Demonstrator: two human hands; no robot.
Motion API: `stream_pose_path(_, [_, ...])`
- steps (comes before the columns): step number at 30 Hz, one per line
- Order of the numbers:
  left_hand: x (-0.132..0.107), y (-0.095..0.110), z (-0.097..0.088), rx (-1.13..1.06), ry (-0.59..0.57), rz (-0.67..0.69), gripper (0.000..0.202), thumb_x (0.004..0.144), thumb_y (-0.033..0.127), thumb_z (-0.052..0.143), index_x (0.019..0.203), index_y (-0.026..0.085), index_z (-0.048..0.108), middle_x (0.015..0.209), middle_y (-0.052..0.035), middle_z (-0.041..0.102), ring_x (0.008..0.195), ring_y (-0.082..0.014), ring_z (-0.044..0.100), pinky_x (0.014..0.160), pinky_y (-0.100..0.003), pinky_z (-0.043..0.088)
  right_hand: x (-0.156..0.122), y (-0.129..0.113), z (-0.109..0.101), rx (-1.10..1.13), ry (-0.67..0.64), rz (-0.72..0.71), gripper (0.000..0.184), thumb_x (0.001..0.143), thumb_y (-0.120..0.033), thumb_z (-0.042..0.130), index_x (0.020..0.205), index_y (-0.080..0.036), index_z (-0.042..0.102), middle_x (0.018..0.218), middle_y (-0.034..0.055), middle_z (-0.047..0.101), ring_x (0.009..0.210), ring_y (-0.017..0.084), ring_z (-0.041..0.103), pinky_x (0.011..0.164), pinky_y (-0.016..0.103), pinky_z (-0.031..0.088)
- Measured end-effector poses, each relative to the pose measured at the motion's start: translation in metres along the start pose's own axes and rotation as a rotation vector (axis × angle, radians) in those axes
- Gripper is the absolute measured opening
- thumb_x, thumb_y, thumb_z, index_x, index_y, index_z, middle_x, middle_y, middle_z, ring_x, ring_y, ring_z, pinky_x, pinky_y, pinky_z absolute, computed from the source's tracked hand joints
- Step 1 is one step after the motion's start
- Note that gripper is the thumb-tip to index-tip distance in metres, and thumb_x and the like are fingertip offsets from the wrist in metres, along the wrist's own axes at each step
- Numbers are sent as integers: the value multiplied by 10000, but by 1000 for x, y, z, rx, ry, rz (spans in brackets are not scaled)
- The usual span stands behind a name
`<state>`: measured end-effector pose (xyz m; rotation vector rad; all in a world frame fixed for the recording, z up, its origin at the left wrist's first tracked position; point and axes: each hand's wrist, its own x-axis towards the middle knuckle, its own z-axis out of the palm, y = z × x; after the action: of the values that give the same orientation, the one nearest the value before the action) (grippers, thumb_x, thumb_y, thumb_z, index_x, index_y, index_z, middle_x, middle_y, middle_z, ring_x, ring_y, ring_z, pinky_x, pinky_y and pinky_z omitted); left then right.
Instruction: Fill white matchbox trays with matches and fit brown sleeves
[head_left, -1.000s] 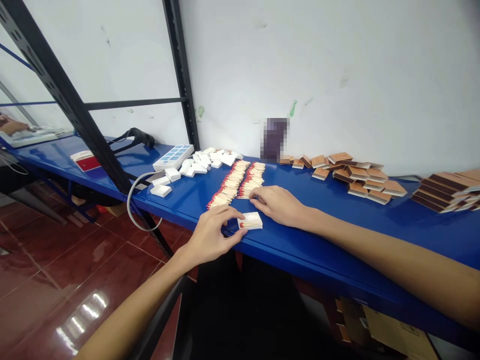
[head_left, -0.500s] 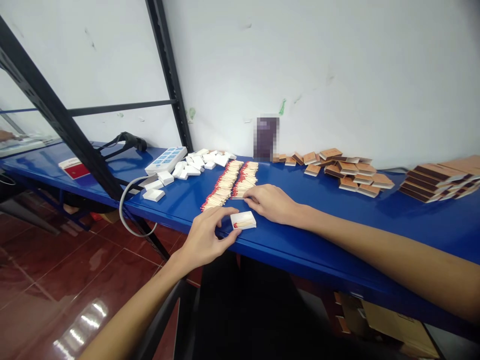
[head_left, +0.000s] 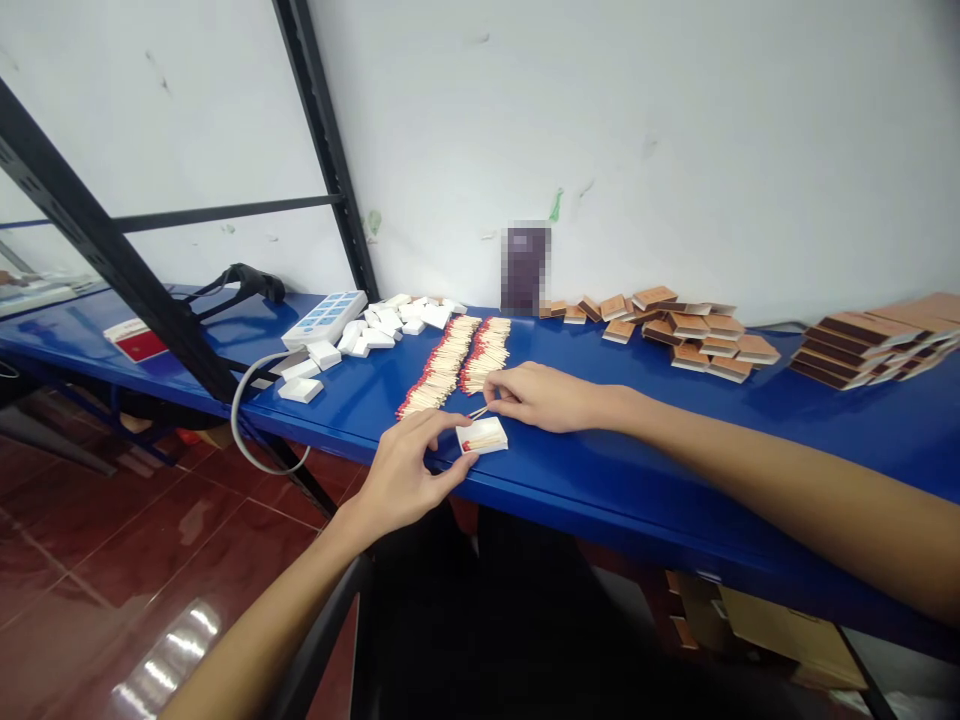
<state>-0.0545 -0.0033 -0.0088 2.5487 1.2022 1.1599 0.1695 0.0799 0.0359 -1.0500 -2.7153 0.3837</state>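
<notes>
My left hand grips the left end of a small white matchbox tray between thumb and fingers, at the table's front edge. A few red-tipped matches lie inside it. Just behind the tray, my right hand pinches matchsticks by their plain ends, tips pointing left. It looks like a couple of sticks, but I cannot tell the exact number. Two long rows of matches, a left row and a right row, lie side by side behind my hands.
White trays are heaped at the back left beside a white-and-blue box. Brown matchbox sleeves lie piled at the back right, with stacked matchboxes farther right. A grey cable loops over the edge near a black shelf post.
My right hand has drawn matchsticks away from the near end of the right row, toward the tray. My left hand keeps its grip on the tray. The view has shifted slightly.
</notes>
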Motion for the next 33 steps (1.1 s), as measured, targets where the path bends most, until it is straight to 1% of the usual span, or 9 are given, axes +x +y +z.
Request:
stream_pose_path(3, [1,0,-1,-10,-15,-3,248,869,282,686,1102,209,640,837,10,633,677,-121,521,670,-250,419,-1,2,-6,30,-61,-61,155,937,-284,510,1001,-176,601,815,32,644,660,137,516,620,261,331])
stream_pose_path(6, [1,1,-1,-11,-23,-1,227,866,278,688,1080,214,644,876,12,657,683,-120,517,687,-255,422,-1,0,-9,52,-91,-78,149,944,-295,502,956,-177,592,806,26,631,660,135,512,630,262,334])
stream_pose_path(11, [0,1,-1,-13,-22,-2,237,862,277,692,1085,213,642,940,7,678,690,-119,520,697,-258,430,-1,-4,-6,32,-93,-52,170,959,-307,469,897,-182,565,824,34,633,692,146,507,644,270,331])
stream_pose_path(17, [0,0,0,-4,2,-14,285,852,281,698,1122,209,642,869,3,660,674,-124,530,697,-261,444,-3,-4,-6,-3,-110,-26,198,974,-333,431,932,-183,554,900,65,652,748,168,533,655,280,346])
stream_pose_path(23, [0,-1,-1,-11,-1,-23,293,853,289,693,1129,208,638,896,-5,671,671,-121,535,706,-264,456,-2,-5,-4,-26,-115,-45,182,971,-315,436,1072,-196,531,994,84,657,816,198,563,666,289,354])
stream_pose_path(27, [-1,0,-1,-27,-1,-45,371,857,300,686,1209,221,599,976,-12,687,679,-122,542,711,-268,470,-1,-4,-3,-25,-104,-72,215,968,-311,440,1142,-206,511,1060,90,660,858,211,586,681,292,367])
stream_pose_path(29, [-1,0,-1,-24,-6,-49,374,857,300,683,1212,222,596,976,-12,688,684,-125,545,706,-267,473,-1,-4,-2,-23,-95,-81,226,973,-324,432,1155,-216,514,1082,89,661,879,217,594,688,293,370])
stream_pose_path(31, [-1,1,-1,-17,-7,-48,350,858,298,680,1192,219,608,946,-10,687,682,-125,543,707,-268,473,-2,-3,0,-26,-81,-77,217,981,-340,418,1131,-226,527,1048,76,669,869,213,593,687,291,367])
stream_pose_path(33, [0,1,-2,-13,-7,-42,331,863,303,675,1177,214,616,930,-11,684,679,-124,538,709,-270,470,-2,-4,2,-31,-71,-62,207,990,-356,398,1056,-223,542,965,64,672,805,199,579,664,287,356])
